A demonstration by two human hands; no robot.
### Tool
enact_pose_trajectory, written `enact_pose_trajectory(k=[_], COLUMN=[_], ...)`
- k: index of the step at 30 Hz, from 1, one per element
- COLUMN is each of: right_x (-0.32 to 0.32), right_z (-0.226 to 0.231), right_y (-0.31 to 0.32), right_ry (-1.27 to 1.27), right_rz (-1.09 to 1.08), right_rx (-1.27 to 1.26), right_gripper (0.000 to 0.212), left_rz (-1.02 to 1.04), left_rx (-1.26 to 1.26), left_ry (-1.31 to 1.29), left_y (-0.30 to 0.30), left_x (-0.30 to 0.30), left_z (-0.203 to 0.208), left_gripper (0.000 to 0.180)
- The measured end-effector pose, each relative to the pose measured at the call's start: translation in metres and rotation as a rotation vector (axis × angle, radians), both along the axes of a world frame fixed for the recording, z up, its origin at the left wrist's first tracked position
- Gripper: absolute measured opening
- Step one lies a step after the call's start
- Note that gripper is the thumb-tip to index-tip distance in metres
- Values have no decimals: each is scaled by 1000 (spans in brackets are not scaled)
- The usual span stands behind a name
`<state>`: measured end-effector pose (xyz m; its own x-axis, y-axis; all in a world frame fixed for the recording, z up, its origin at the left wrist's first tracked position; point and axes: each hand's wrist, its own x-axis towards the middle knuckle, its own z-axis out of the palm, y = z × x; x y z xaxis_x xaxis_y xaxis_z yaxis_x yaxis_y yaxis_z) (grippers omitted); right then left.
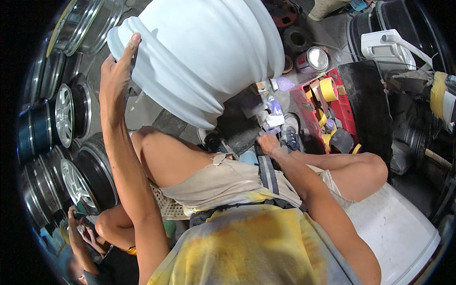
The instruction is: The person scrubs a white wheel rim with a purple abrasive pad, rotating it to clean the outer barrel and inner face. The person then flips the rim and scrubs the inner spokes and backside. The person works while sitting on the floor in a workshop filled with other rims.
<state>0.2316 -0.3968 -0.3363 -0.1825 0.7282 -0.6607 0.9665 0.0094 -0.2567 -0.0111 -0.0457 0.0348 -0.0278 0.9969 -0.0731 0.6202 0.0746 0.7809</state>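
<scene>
A large wheel rim [204,42], coated pale white-grey, leans in front of me at the top. My left hand [115,71] grips its left edge, thumb laid over the lip and the other fingers partly hidden behind. Low between my legs, my right hand [269,142] is closed beside my shoe [290,130]. Whatever it holds, if anything, I cannot make out. Just beyond that hand lie crumpled white and purple scraps [273,114].
A red crate [349,109] with yellow tape rolls [328,89] stands to the right, near a metal can [317,59]. Several wheel rims [71,114] are stacked at left. Another person's hand [85,234] shows at lower left. A white box-shaped device [387,47] sits at upper right.
</scene>
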Motion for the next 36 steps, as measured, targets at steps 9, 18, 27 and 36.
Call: enact_pose_trajectory(k=[9, 18, 27, 36], right_x=[79, 100, 1, 75], right_z=[38, 61, 11, 10], right_y=[51, 44, 67, 71], right_ry=[-114, -29, 83, 165], right_rz=[-266, -244, -910, -916], right_rx=[310, 466, 375, 392], right_gripper=[37, 39, 59, 40], left_rz=[-1, -8, -12, -20], left_rx=[-20, -9, -43, -81], left_ry=[-25, -33, -3, -42], left_y=[3, -1, 1, 11], left_x=[1, 0, 3, -11], left_z=[4, 1, 5, -2], left_gripper=[89, 90, 94, 93])
